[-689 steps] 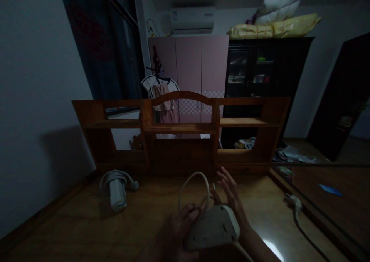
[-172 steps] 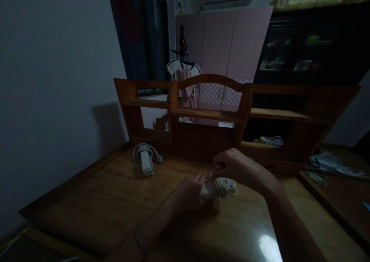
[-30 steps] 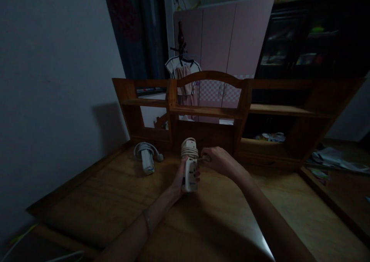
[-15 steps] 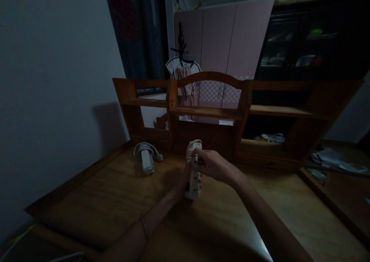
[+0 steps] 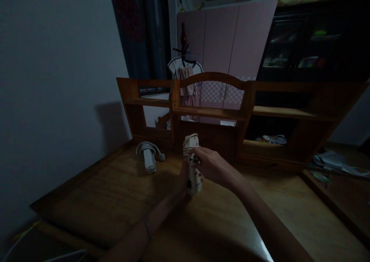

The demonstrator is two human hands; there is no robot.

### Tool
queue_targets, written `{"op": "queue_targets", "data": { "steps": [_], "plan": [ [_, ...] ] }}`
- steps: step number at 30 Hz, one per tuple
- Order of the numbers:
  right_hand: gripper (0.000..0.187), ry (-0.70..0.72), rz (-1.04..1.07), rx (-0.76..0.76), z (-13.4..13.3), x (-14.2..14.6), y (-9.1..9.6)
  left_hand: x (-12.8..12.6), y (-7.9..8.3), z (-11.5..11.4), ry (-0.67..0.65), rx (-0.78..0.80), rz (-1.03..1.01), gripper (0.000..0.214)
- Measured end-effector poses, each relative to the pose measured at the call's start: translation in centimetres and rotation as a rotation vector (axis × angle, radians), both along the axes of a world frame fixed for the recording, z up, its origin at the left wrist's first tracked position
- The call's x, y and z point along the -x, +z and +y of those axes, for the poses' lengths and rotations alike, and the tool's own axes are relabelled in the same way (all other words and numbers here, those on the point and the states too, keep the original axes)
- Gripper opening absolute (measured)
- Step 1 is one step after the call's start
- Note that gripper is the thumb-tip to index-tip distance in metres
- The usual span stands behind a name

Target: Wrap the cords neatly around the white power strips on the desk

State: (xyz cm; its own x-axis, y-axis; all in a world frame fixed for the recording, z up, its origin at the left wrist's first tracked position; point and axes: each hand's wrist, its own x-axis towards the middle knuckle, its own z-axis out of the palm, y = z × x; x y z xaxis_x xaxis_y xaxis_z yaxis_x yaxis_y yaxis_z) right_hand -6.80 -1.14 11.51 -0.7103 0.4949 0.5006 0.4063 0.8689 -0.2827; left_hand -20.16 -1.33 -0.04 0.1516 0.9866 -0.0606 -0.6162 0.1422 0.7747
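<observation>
In the middle of the head view, a white power strip (image 5: 194, 181) is held up above the desk, its long face with dark socket holes toward me. Its pale cord (image 5: 187, 149) is wound round the upper end. My left hand (image 5: 184, 177) wraps round the strip from the left and behind, with fingertips showing at its right edge. My right hand (image 5: 211, 162) is closed, thumb and fingers pinched at the wound cord near the top of the strip. Dim light hides exactly what lies between those fingertips.
A second power strip (image 5: 149, 161), its grey cord coiled over one end, lies on the wooden desk (image 5: 115, 192) to the left. A wooden shelf unit (image 5: 208, 110) stands along the back. Papers and bags (image 5: 335, 159) lie to the right, and a wall (image 5: 58, 100) rises on the left.
The power strip has tilted slightly, its top shifting a little left and up. Both hands stay on it, and the whole view has shifted slightly.
</observation>
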Motion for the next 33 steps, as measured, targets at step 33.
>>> {"op": "queue_targets", "data": {
  "steps": [33],
  "plan": [
    [0.016,-0.177,-0.23,0.108,4.2,-2.9,-2.8,1.3,-0.6,1.4,0.195,-0.152,0.24,0.04]
  ]
}}
